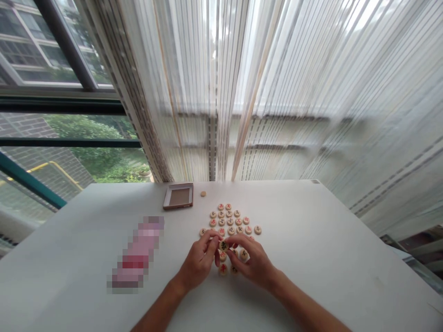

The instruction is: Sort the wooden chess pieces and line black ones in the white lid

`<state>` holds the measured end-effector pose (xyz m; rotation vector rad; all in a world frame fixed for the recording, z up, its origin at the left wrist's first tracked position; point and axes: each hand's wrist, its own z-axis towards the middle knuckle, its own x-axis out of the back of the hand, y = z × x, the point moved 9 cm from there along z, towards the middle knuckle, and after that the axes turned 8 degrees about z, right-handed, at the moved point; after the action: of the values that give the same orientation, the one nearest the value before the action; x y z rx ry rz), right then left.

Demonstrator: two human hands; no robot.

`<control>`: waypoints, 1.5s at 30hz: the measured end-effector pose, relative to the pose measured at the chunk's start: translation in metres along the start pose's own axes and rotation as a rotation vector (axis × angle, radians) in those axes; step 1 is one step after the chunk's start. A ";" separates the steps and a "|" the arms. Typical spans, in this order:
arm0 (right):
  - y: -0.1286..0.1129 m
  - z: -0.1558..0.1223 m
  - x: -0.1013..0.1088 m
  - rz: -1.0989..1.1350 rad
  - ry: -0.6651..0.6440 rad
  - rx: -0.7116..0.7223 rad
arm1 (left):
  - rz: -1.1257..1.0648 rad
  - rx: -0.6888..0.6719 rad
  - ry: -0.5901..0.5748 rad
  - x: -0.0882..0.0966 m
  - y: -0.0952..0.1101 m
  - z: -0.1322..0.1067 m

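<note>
A round wooden Chinese chess piece (224,245) with a dark character is held up between my two hands, its face towards me. My right hand (252,259) pinches it from the right with thumb and forefinger. My left hand (200,259) is closed at its left edge, fingertips against it. Under and beyond the hands, several more chess pieces lie face up in close rows, some marked red, like this piece (223,269), others dark, like this one (258,229). My fingers hide part of the nearer rows.
An open shallow box (166,206) stands at the table's far edge, with a single chess piece (203,193) beside it. A blurred-out pink object (140,253) lies left of my hands on the white table (328,258). Striped curtains (194,92) hang behind, next to a window.
</note>
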<state>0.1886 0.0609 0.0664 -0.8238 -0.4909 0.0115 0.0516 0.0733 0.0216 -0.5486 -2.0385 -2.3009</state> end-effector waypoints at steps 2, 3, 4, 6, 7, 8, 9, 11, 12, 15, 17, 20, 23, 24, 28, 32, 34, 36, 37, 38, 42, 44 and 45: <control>0.000 0.001 0.001 0.003 0.009 -0.003 | -0.008 -0.013 -0.011 -0.001 0.003 -0.001; 0.000 0.001 0.002 0.005 0.011 -0.003 | -0.013 -0.026 -0.018 -0.001 0.004 -0.001; -0.001 0.002 0.003 0.006 0.016 -0.001 | -0.016 -0.039 -0.028 -0.002 0.006 -0.001; -0.001 0.002 0.004 0.009 0.026 0.000 | -0.019 -0.062 -0.041 -0.004 0.007 -0.002; -0.001 0.003 0.005 0.012 0.028 -0.002 | -0.017 -0.069 -0.041 -0.005 0.007 -0.002; 0.000 0.003 0.005 0.016 0.028 -0.007 | -0.013 -0.074 -0.037 -0.005 0.007 -0.002; 0.000 0.003 0.005 0.020 0.026 -0.014 | -0.008 -0.078 -0.032 -0.005 0.007 -0.002; 0.002 0.003 0.006 0.024 0.027 -0.033 | 0.001 -0.085 -0.035 -0.005 0.008 -0.002; 0.004 0.002 0.007 0.023 0.035 -0.046 | 0.005 -0.086 -0.045 -0.006 0.010 -0.002; 0.009 0.001 0.011 0.007 0.080 -0.094 | 0.036 -0.092 -0.091 -0.010 0.014 -0.003; 0.012 0.001 0.012 -0.001 0.097 -0.126 | 0.070 -0.097 -0.107 -0.012 0.015 -0.003; 0.014 0.001 0.011 0.002 0.096 -0.150 | 0.124 -0.103 -0.102 -0.013 0.014 -0.003; 0.013 0.002 0.012 0.009 0.099 -0.155 | 0.170 -0.125 -0.096 -0.012 0.016 -0.003; 0.012 0.003 0.013 0.006 0.106 -0.151 | 0.183 -0.135 -0.087 -0.010 0.017 -0.003; 0.011 0.005 0.030 -0.059 0.180 -0.117 | 0.207 -0.163 0.068 0.019 0.021 0.001; 0.032 0.004 0.067 -0.128 0.340 -0.209 | 0.138 -0.108 0.345 0.072 0.005 0.010; 0.046 0.002 0.087 -0.142 0.413 -0.247 | 0.119 -0.059 0.450 0.094 -0.009 0.014; 0.060 0.000 0.105 -0.146 0.486 -0.280 | 0.143 -0.017 0.493 0.107 -0.021 0.019; 0.068 -0.002 0.114 -0.147 0.530 -0.298 | 0.155 -0.006 0.493 0.110 -0.025 0.022; 0.077 -0.005 0.121 -0.143 0.568 -0.319 | 0.168 0.004 0.483 0.112 -0.028 0.025; 0.114 -0.016 0.137 -0.101 0.682 -0.416 | 0.222 0.040 0.350 0.106 -0.033 0.042; 0.128 -0.021 0.138 -0.079 0.704 -0.457 | 0.250 0.060 0.272 0.103 -0.034 0.053; 0.133 -0.023 0.139 -0.070 0.710 -0.472 | 0.264 0.072 0.240 0.102 -0.035 0.058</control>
<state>0.3450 0.1636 0.0171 -1.1964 0.1631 -0.4623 -0.0386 0.1563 0.0203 -0.4777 -1.8109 -2.0257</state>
